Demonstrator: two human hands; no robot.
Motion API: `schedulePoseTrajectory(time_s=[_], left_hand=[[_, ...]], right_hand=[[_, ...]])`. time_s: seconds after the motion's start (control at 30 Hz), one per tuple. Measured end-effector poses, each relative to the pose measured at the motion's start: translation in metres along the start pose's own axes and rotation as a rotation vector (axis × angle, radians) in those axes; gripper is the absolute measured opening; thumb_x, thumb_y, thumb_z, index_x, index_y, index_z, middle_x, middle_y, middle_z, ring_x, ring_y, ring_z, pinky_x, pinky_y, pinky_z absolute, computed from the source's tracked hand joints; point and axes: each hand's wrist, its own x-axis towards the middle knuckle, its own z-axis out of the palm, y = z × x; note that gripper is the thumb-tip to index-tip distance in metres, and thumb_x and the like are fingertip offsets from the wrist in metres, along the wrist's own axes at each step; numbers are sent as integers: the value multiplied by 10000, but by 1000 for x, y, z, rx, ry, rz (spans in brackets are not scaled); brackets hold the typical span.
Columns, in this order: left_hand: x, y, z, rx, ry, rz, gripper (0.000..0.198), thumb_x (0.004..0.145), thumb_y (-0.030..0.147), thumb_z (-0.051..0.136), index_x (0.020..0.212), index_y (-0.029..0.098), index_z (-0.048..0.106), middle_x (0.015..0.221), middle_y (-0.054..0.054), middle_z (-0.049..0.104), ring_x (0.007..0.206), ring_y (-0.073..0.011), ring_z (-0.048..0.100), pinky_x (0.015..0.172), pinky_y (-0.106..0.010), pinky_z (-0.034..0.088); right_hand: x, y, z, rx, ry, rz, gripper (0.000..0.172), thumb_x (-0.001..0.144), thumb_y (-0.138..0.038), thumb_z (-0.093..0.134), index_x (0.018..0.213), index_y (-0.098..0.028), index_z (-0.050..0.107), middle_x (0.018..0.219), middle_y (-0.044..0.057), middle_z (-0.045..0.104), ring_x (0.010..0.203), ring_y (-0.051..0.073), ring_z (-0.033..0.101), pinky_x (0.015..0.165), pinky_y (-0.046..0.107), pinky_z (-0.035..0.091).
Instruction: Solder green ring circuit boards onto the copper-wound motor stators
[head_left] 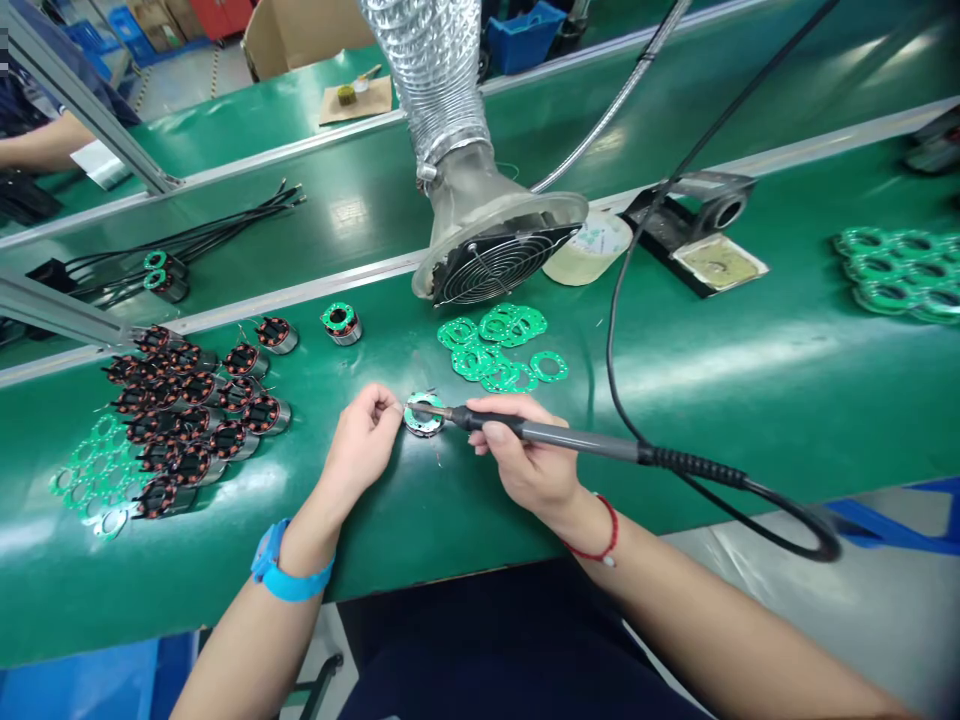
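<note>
My right hand (529, 450) is wrapped round the handle of a soldering iron (585, 437). The iron's tip rests over a green ring-shaped circuit board on top of a motor stator (425, 425), which stands on the green bench in front of me. At the stator's left edge, my left hand (366, 440) is closed in a pinch; whatever lies between its fingertips is too small to make out. Just behind and to the right lie loose ring-shaped circuit boards (495, 350). A finished-looking stator with a green board (343, 323) stands further back on the left.
Copper-wound stators (199, 400) crowd the left, beside more green boards (101, 465). A fume extractor hood (502, 240) hangs above the work. Behind it sit a tape roll (589, 250) and an iron stand (705, 240). The iron's black cable (611, 340) loops at right. Panelled boards (900, 270) lie far right.
</note>
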Motion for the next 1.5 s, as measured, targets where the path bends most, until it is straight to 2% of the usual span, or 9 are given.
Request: schedulePoseTrajectory(time_s=[0.23,0.4,0.57,0.7,0.9,1.0,1.07,1.2,1.5], left_hand=[[0,0,1,3,11,1,99,811,258,485,733,197,484,614,55,487,572,-107,470,582,-234,364],[0,0,3,24,31,23,82,812,227,479,736,197,473,617,56,480,576,-106,463,575,-233,354],[0,4,4,63,42,51,93,812,192,464,720,198,454,611,61,463,575,-105,461,562,-233,332],[0,6,5,87,38,65,121,823,189,455,705,199,431,613,60,461,576,-103,460,573,-236,336],[-6,6,-2,133,-104,84,178,843,339,538,942,199,490,807,15,553,668,-126,514,641,-260,414],[-10,10,-8,352,-250,196,76,813,263,567,845,203,533,804,6,554,672,-141,494,636,-274,388],[-10,11,-11,412,-187,259,49,821,189,520,775,199,534,768,5,535,693,-148,490,656,-279,379],[-6,9,-10,175,-93,207,71,834,215,518,779,189,554,716,16,533,664,-127,488,640,-250,388],[0,4,-9,-230,-194,14,158,765,307,621,778,153,587,698,19,575,635,-102,508,624,-226,401]], right_hand=[[0,-3,0,-48,-15,30,223,906,-395,526,971,-219,646,825,42,717,737,190,708,671,352,598],[3,-5,1,-58,-29,18,258,920,-331,519,1154,-233,570,1012,66,714,836,197,711,777,381,591],[15,-7,11,-232,-274,-42,431,913,-201,474,1335,-251,402,1126,76,683,1108,230,609,963,469,492],[17,-2,18,-319,-452,-138,560,817,-99,499,1349,-221,377,1274,116,577,1177,263,536,945,489,485],[13,6,14,-427,-270,-103,517,849,-247,582,1333,-218,401,1113,123,631,1026,293,585,870,508,505],[11,11,10,-408,-207,-101,543,856,-261,585,1354,-231,370,1144,112,635,1059,279,600,898,484,504],[11,13,9,-408,-204,-129,515,869,-261,571,1347,-236,379,1149,109,639,1061,269,612,902,468,508],[11,12,9,-434,-246,-204,465,880,-277,568,1314,-224,410,1090,109,661,1006,264,631,866,460,522],[10,3,16,-378,-417,-358,536,868,-142,495,1374,-224,338,1250,102,610,1202,249,504,967,475,447]])
